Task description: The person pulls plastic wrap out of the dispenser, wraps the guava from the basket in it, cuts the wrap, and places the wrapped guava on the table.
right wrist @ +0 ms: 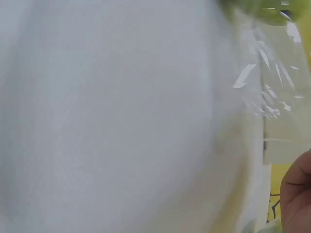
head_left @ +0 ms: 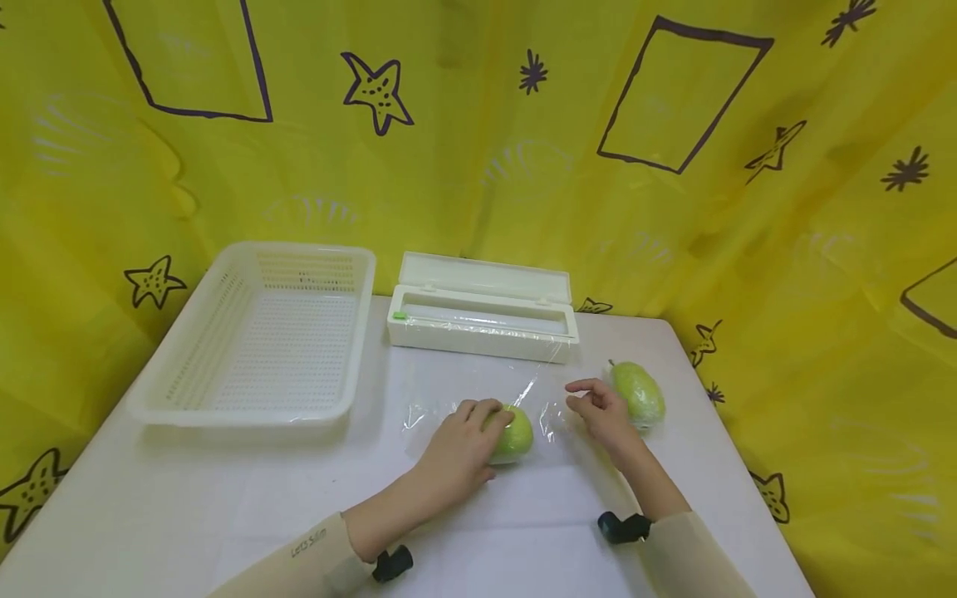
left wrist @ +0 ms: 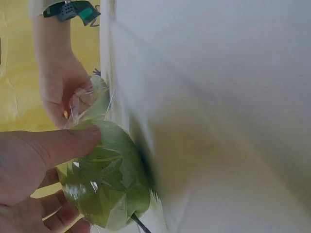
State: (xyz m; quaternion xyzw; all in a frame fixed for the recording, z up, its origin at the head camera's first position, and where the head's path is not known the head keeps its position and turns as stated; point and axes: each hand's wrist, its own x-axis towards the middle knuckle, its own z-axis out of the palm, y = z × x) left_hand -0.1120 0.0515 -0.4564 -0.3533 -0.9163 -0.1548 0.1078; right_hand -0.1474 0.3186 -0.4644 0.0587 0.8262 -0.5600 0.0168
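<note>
My left hand holds a green pear on the white table, with the fingers over its top and the thumb low at the near side. Clear cling film lies around this pear and stretches toward the dispenser. In the left wrist view, film clings to the pear in creases, and its dark stem points down. My right hand, just right of the pear, pinches the film's edge between thumb and curled fingers. Beside that hand rests a second green pear, wrapped in film.
Behind the hands stands a white film dispenser box with its lid raised, a roll inside and a green slider on its front edge. A white plastic basket occupies the table's left side. A yellow patterned curtain hangs behind the table.
</note>
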